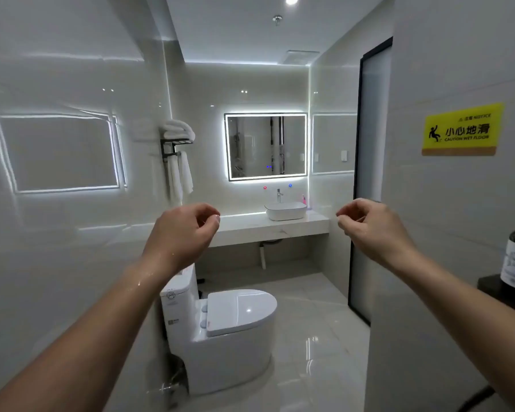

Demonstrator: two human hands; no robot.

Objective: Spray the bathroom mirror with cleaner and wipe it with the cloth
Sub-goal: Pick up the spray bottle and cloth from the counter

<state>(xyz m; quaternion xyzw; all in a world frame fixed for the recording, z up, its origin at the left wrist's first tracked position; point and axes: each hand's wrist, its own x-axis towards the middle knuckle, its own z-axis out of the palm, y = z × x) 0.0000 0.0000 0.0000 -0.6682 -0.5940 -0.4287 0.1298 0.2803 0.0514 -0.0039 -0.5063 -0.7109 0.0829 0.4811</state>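
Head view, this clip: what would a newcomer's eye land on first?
Probably the backlit mirror glowing on the far wall above the basin, and the yellow wet-floor sign on the right wall. In front, the left hand and right hand are raised with fingers loosely curled, holding nothing, above the closed toilet.

Empty curled hands before distant mirror (265, 145)

Glossy surfaces everywhere I look

I see shiny wall tiles (72, 233), a polished floor (318, 337), a glazed toilet (229, 331) and basin (286, 211), a glass mirror (265, 144), and soft cloth towels (179, 129).
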